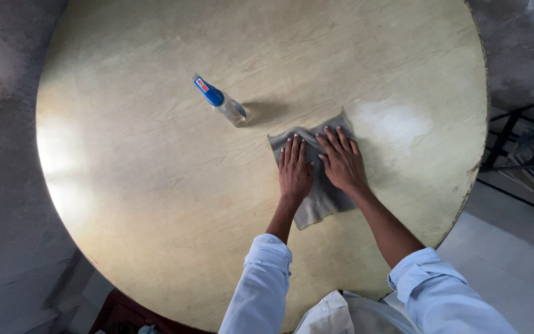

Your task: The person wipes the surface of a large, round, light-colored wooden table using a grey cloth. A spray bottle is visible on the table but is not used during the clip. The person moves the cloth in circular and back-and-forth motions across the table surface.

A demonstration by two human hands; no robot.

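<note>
Your left hand and right hand lie flat, fingers spread, side by side on a grey cloth on the round wooden table. It looks soft, light; likely best gripped at an edge. A spray bottle stands near.

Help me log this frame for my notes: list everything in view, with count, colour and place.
table: 1, pale wood, round, fills the view
bottle: 1, clear with blue top, standing left of the cloth
cloth: 1, grey, flat on the table under both hands
floor: grey, around the table
rack: 1, dark, right edge
sleeves: 2, white, pushed up, bottom
left hand: 1, flat on the cloth
right hand: 1, flat on the cloth
</note>
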